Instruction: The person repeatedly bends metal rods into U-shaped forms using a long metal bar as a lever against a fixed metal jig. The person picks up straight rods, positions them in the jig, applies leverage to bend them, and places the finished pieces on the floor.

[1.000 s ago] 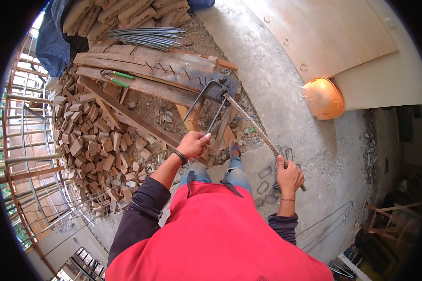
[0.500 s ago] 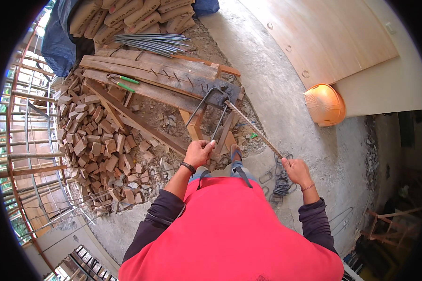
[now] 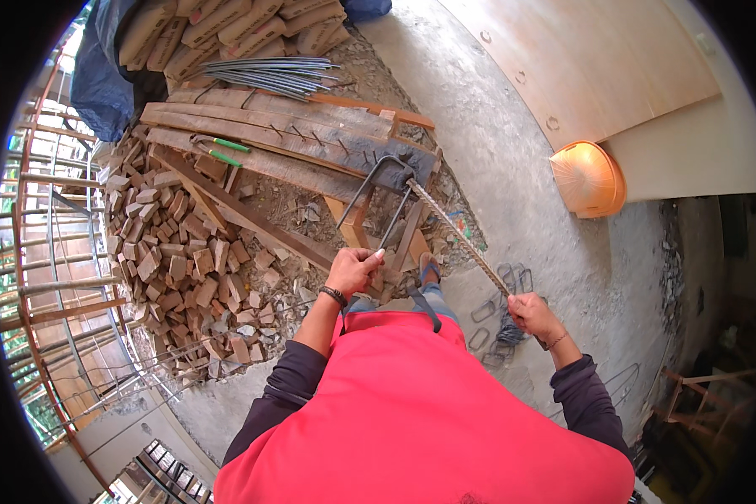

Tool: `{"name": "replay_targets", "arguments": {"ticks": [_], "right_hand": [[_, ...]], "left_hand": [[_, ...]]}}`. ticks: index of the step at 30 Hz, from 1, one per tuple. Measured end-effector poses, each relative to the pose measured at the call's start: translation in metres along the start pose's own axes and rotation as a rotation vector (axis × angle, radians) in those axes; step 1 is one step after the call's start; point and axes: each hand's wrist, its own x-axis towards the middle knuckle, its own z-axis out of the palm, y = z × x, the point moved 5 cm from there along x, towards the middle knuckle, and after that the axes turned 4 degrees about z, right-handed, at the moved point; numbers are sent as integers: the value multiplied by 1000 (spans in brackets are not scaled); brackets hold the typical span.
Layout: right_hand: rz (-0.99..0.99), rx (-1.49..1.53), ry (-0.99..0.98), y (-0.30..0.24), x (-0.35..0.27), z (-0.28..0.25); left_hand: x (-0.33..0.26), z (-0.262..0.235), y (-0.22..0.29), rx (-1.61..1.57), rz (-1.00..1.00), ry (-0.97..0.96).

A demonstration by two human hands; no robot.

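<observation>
Your left hand [image 3: 354, 270] is closed around the near leg of the bent steel bar [image 3: 376, 191], pinning it down on the plank bench [image 3: 269, 139] — that keeps the hooked end seated at the bench's right end. Your right hand [image 3: 531, 316] grips the ribbed bending lever [image 3: 460, 238], held far back for leverage. How the lever engages the bar seems a slot, though it's hard to tell. Finished stirrups [image 3: 496, 312] lie on the concrete floor by your right hand.
</observation>
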Motion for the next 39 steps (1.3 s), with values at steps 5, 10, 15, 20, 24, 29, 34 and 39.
{"name": "replay_targets", "arguments": {"ticks": [5, 10, 15, 20, 24, 29, 34, 39], "right_hand": [[14, 116, 81, 15, -7, 42], [34, 147, 146, 24, -7, 53], [-54, -52, 181, 23, 2, 27], [-74, -123, 126, 22, 9, 12], [-145, -276, 166, 17, 11, 4], [-180, -347, 222, 18, 7, 9], [-152, -222, 239, 19, 7, 23], [-157, -309, 277, 14, 1, 28]], "left_hand": [[11, -23, 6, 82, -25, -32], [14, -26, 5, 17, -24, -108], [11, -14, -4, -18, -9, -137], [6, -12, -8, -132, 16, -224], [4, -13, -9, -155, -11, -221], [5, -13, -8, -159, -24, -233], [6, -14, -8, -126, -15, -221], [7, -14, -8, -133, -35, -227]]}}
